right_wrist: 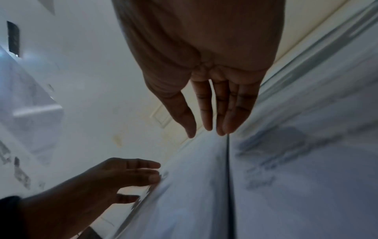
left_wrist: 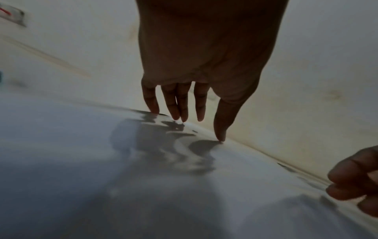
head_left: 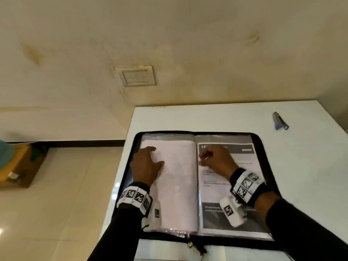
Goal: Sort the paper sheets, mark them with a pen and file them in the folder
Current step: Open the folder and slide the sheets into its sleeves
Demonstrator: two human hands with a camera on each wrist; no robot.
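A black zip folder (head_left: 263, 147) lies open on the white table (head_left: 301, 176), with clear sleeves on both sides. A pale blank sheet (head_left: 177, 185) fills the left sleeve, and a printed sheet (head_left: 243, 157) with a dark header fills the right one. My left hand (head_left: 154, 155) rests flat near the top of the left page, fingers straight and spread (left_wrist: 194, 113). My right hand (head_left: 212, 157) touches the right sleeve beside the spine with straight fingers (right_wrist: 208, 126). Neither hand holds anything. Two pens (head_left: 280, 121) lie at the table's far right.
The table butts against a stained cream wall with a switch plate (head_left: 135, 75). Its left edge (head_left: 120, 166) drops to a tiled floor, where a cardboard box (head_left: 22, 166) stands at the far left. A zip pull (head_left: 192, 244) hangs at the folder's near edge.
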